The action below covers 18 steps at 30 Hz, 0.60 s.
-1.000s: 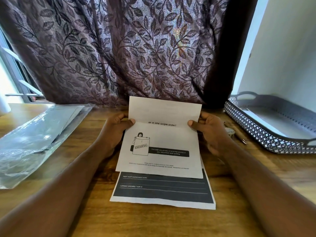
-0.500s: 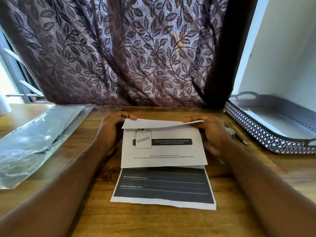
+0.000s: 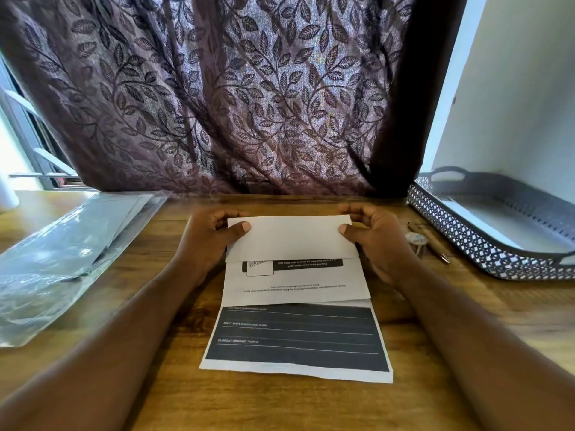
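The sheet (image 3: 289, 237) is folding further down over itself. The left hand (image 3: 207, 244) and right hand (image 3: 381, 244) are pinching its far corners; squaring edges, then creasing, is probably coming next.

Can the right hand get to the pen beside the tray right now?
Probably yes. The pen lies on the table just right of the right hand, with only a small white roll between them. But that hand pinches the folded sheet and would have to let go first.
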Motion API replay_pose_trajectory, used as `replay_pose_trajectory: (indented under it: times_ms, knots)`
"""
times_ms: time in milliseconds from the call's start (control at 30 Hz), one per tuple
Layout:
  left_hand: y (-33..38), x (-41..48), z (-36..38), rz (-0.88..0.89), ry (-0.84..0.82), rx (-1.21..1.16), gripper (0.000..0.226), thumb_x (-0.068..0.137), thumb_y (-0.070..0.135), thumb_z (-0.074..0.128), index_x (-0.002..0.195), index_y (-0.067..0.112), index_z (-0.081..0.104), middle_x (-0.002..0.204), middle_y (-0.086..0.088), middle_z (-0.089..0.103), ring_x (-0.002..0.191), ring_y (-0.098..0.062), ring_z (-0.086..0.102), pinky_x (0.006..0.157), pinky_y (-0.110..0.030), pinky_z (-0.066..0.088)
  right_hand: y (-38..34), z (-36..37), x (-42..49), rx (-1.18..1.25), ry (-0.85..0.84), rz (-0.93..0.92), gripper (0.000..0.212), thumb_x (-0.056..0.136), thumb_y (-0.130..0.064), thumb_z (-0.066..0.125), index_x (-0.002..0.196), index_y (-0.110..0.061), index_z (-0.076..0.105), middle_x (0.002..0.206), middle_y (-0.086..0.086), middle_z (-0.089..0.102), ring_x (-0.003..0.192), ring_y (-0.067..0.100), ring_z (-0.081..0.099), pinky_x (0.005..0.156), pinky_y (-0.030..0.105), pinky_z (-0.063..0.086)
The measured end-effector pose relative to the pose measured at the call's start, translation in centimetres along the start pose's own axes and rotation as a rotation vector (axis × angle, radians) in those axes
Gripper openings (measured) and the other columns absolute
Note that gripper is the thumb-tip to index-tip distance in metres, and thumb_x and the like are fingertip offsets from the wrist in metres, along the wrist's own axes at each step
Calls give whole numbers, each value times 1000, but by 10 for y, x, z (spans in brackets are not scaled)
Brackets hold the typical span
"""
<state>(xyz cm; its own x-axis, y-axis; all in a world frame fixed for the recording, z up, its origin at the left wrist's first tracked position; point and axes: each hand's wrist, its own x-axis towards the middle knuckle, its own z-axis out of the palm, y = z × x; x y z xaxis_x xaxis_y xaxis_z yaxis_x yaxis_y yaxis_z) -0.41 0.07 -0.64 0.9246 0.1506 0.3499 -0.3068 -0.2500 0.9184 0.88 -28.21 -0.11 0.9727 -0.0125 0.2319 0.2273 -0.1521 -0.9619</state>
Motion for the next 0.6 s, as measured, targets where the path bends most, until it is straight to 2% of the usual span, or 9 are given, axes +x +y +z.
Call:
replay_pose_trajectory:
  times_ms: [100, 167, 233, 333, 367, 400, 433, 500, 600]
  knots:
    - [-2, 0, 0, 18, 13, 83, 13, 86, 9, 75, 97, 16, 76, 86, 5, 77, 77, -14, 75, 61, -24, 59, -1, 1, -1, -76, 30, -57, 32, 91, -1, 68, 116, -21, 66, 103, -5, 72, 95, 14, 72, 78, 30, 62]
    - [-4, 2, -1, 31, 33, 139, 7, 86, 16, 76, 91, 21, 76, 84, 5, 77, 77, -16, 74, 64, -33, 60, -1, 4, 0, -197, 97, -79, 30, 91, -5, 70, 118, -18, 67, 105, -4, 71, 97, 13, 70, 80, 31, 61]
    - [-2, 2, -2, 69, 47, 198, 4, 87, 21, 75, 88, 25, 76, 85, 8, 76, 76, -11, 72, 63, -29, 54, -4, 8, 1, -284, 215, -121, 25, 91, -8, 70, 115, -17, 69, 107, -3, 72, 98, 13, 68, 86, 32, 59]
    - [7, -4, 1, 179, 88, 301, 5, 88, 24, 74, 87, 29, 75, 85, 18, 72, 74, 3, 65, 60, -11, 44, -15, 20, -9, -476, 257, -313, 19, 96, -17, 63, 113, -18, 70, 111, -3, 72, 99, 12, 65, 86, 16, 46]
    - [12, -8, 3, 216, 103, 322, 5, 88, 24, 74, 88, 29, 75, 83, 21, 71, 74, 7, 63, 59, -6, 40, -17, 25, -12, -587, 245, -402, 19, 97, -22, 59, 112, -21, 71, 111, -3, 72, 100, 14, 65, 96, 21, 42]
    - [16, -11, 6, 260, 109, 334, 5, 88, 22, 74, 89, 27, 75, 82, 23, 69, 74, 10, 62, 60, -3, 40, -18, 30, -15, -704, 227, -475, 21, 98, -28, 55, 112, -25, 70, 111, -4, 72, 102, 16, 66, 110, 32, 33]
    - [19, -13, 8, 299, 107, 338, 6, 88, 20, 74, 90, 26, 75, 82, 24, 68, 75, 11, 62, 63, -3, 40, -19, 35, -18, -807, 204, -514, 25, 98, -35, 50, 111, -28, 70, 111, -5, 73, 105, 17, 66, 119, 43, 19]
    - [24, -18, 13, 355, 88, 326, 8, 87, 18, 75, 90, 25, 75, 81, 26, 67, 76, 12, 63, 65, -3, 42, -22, 44, -22, -921, 147, -528, 33, 98, -43, 42, 113, -30, 68, 110, -8, 73, 107, 16, 66, 121, 52, 3]
    - [23, -19, 17, 401, 64, 341, 8, 88, 21, 74, 94, 26, 77, 85, 25, 69, 81, 9, 65, 69, -12, 50, -26, 52, -25, -1002, 79, -572, 32, 101, -42, 37, 111, -31, 65, 104, -8, 74, 101, 19, 68, 119, 53, 4]
